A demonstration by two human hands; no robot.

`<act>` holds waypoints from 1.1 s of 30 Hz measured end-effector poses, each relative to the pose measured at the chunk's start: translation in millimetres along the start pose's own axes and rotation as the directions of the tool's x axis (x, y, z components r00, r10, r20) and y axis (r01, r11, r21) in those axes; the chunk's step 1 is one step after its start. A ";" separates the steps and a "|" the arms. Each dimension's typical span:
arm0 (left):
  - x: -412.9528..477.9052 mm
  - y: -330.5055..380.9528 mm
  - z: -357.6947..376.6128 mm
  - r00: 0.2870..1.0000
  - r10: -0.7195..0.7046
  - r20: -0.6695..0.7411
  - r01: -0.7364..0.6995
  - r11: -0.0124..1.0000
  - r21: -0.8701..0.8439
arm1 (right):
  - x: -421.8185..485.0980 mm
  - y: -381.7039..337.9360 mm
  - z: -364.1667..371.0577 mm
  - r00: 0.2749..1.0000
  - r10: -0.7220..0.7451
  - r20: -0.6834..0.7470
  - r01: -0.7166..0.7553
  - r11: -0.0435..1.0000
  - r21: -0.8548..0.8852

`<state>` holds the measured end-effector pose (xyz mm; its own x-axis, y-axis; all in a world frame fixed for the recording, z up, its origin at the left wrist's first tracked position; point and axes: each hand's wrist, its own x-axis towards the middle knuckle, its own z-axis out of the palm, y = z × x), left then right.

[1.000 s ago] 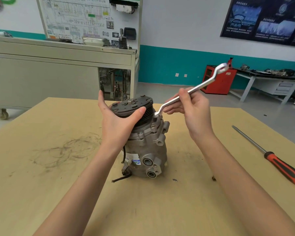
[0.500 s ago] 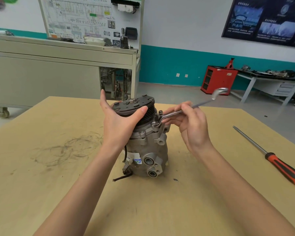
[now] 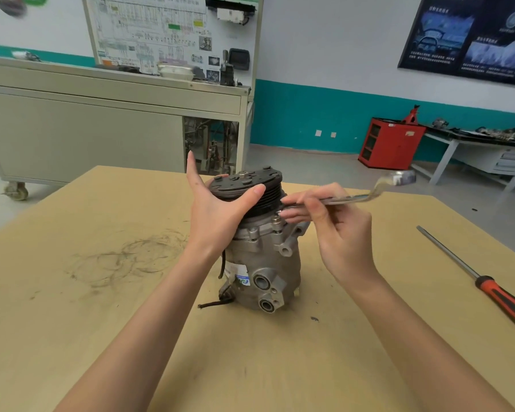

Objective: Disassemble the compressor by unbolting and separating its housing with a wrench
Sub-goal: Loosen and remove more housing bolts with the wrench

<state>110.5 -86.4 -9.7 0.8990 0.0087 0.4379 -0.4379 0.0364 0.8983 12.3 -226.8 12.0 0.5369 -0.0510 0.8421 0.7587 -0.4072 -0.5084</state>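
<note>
A grey metal compressor stands upright on the wooden table, its black pulley on top. My left hand wraps the pulley's near-left side, thumb across its front. My right hand holds a silver wrench nearly level, with its near end by the raised bolts on the housing's upper flange. Fingers hide that end, so whether it sits on a bolt cannot be told. The far end of the wrench is blurred.
A red-handled screwdriver lies on the table at the right. A small dark bit lies in front of the compressor. Dark smudges mark the table at the left. Behind the table stand a grey cabinet and a red cabinet.
The wrench has swung down from a steep upward tilt to nearly level, and my right hand has dropped with it. My left hand has stayed on the pulley.
</note>
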 end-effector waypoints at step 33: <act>-36.2 -31.2 -28.5 0.966 0.002 0.257 0.000 1.000 -0.006 | 6.2 -10.6 -4.4 0.997 0.059 0.040 -0.060 0.998 0.036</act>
<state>91.8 -59.4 -54.6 0.8659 -0.2481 0.4342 -0.4382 0.0420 0.8979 6.0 -226.8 23.4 0.5949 -0.0385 0.8029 0.7376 -0.3707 -0.5643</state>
